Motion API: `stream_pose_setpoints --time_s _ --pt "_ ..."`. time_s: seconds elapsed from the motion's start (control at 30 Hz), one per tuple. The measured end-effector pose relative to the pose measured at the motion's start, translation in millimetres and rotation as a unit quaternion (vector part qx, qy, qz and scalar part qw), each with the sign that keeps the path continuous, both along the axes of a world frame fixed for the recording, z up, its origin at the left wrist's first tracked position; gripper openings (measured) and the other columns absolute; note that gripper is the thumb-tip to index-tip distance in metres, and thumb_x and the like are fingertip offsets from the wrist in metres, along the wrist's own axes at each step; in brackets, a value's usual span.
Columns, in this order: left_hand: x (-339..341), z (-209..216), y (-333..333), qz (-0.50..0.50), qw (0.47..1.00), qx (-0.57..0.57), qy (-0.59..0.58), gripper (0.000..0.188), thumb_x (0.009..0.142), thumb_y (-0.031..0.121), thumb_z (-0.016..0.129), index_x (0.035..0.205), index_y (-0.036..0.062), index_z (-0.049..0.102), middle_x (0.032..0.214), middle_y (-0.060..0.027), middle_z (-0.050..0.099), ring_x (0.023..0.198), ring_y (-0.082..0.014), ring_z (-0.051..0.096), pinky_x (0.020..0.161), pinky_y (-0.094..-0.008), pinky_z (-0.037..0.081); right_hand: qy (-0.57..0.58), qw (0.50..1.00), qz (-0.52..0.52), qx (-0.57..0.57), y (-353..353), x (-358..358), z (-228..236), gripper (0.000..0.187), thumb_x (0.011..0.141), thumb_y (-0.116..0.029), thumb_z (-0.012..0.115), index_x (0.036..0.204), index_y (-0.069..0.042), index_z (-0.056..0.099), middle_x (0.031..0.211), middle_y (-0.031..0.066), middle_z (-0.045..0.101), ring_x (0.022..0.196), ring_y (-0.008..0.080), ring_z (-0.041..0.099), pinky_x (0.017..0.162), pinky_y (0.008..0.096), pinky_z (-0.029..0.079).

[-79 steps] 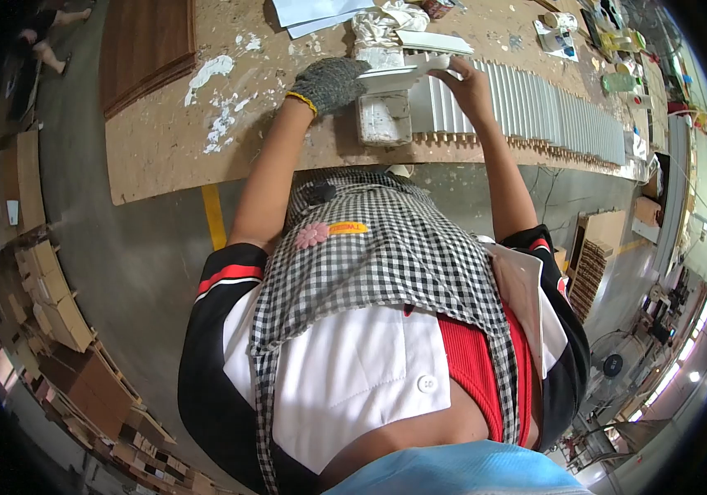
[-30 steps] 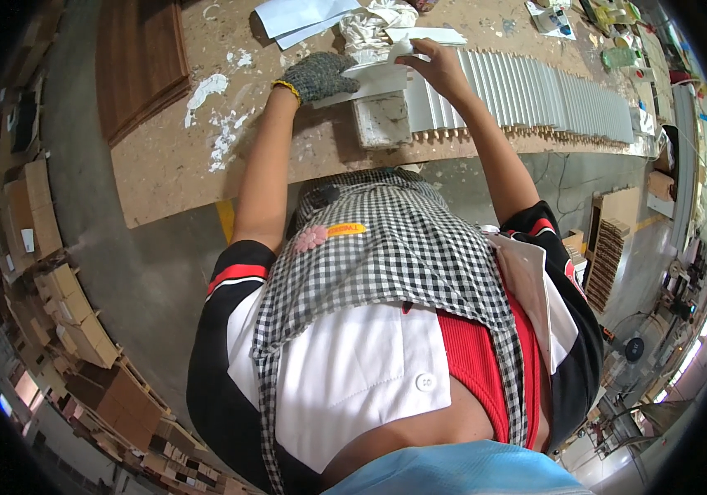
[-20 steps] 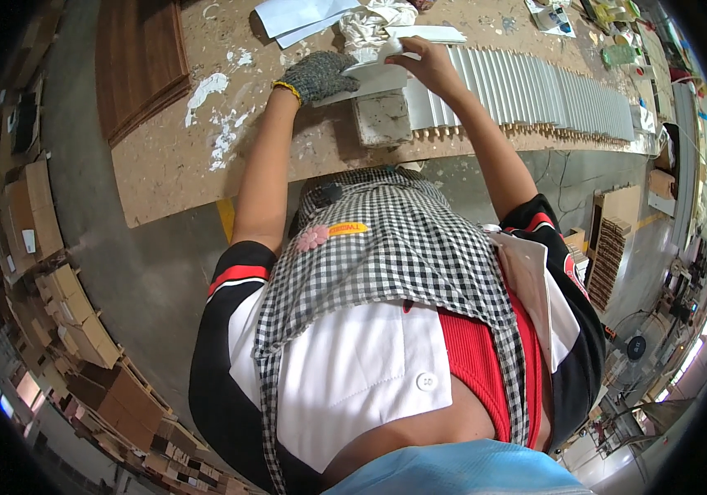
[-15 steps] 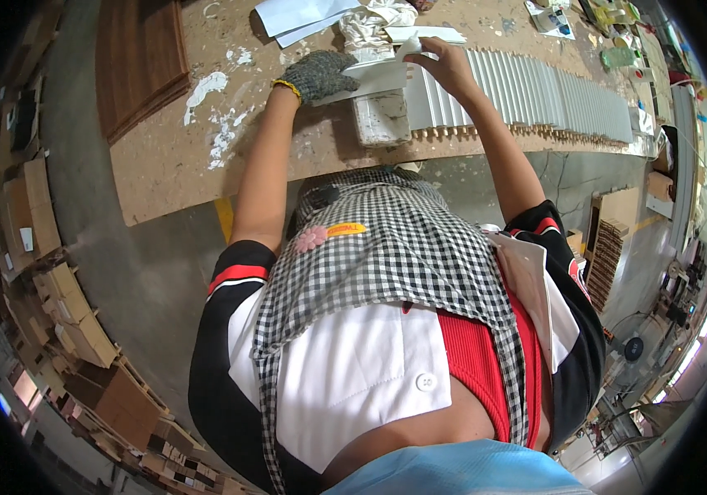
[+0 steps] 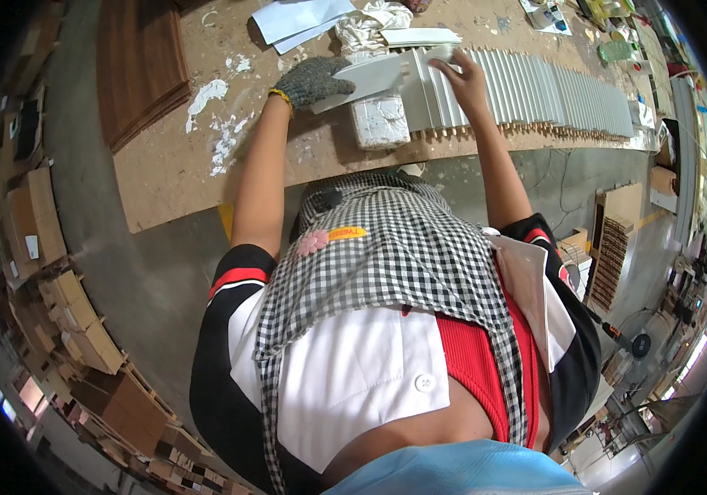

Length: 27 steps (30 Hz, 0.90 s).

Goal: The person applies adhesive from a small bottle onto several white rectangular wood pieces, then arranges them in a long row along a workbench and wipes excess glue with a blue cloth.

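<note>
White panel [image 5: 362,80] gripped in my gloved left hand [image 5: 311,79]; bare right hand [image 5: 462,73] fingers pressed on slat row [image 5: 535,91].

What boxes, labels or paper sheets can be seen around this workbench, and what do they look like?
Cardboard boxes: brown, stacked on the floor at left.
Paper sheets: white, flat, at the bench's far edge.
Badge: small yellow strip on the checked apron.
Small packets: greenish, far right of the bench, too small to tell more.
</note>
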<state>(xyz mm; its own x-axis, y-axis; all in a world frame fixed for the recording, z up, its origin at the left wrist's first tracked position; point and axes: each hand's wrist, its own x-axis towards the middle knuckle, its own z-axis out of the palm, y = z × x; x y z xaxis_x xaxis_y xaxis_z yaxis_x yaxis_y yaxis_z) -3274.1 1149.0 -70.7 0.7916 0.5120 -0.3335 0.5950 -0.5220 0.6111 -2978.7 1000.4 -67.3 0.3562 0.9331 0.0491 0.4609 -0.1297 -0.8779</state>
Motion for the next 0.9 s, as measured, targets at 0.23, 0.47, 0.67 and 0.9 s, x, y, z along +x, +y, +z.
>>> stream_pose_setpoints --time_s 0.23,0.47,0.67,0.9 --pt "-18.6 -6.1 -35.6 0.105 0.955 -0.093 -0.260 0.087 0.080 0.054 0.074 0.150 0.0181 0.039 0.147 -0.0134 0.048 0.137 -0.0299 0.045 0.112 -0.0402 0.037 0.199 0.976 -0.019 0.090 -47.2 -11.4 -1.2 0.019 0.091 -0.002 0.067 0.110 0.003 0.067 0.099 0.0054 0.072 0.093 0.0101 0.065 0.084 0.0245 0.050" --pt "-27.0 5.6 -43.4 0.150 0.967 -0.073 -0.194 0.065 0.089 0.031 0.070 0.147 0.0179 0.045 0.147 -0.0125 0.049 0.134 -0.0278 0.048 0.110 -0.0366 0.038 0.172 0.985 -0.010 0.031 -61.3 -43.5 -24.6 0.020 0.092 0.001 0.063 0.111 0.004 0.066 0.102 0.0077 0.072 0.094 0.0127 0.066 0.085 0.0260 0.051" --pt "-22.4 13.2 -45.3 0.115 0.990 0.031 -0.070 0.062 0.092 0.041 0.061 0.148 0.0239 0.043 0.147 -0.0134 0.048 0.133 -0.0331 0.049 0.110 -0.0399 0.040 0.186 0.982 -0.003 0.029 -55.5 -56.4 -37.5 0.022 0.090 -0.005 0.067 0.111 0.002 0.068 0.099 0.0065 0.071 0.093 0.0133 0.066 0.081 0.0280 0.053" --pt "-9.3 24.9 -48.6 0.059 0.993 0.098 -0.033 0.058 0.093 0.034 0.056 0.149 0.0282 0.040 0.145 -0.0157 0.050 0.130 -0.0341 0.050 0.108 -0.0423 0.041 0.158 0.987 -0.012 0.005 -60.8 -63.6 -27.3 0.022 0.090 -0.006 0.067 0.110 0.002 0.068 0.097 0.0068 0.071 0.094 0.0131 0.066 0.081 0.0286 0.053"
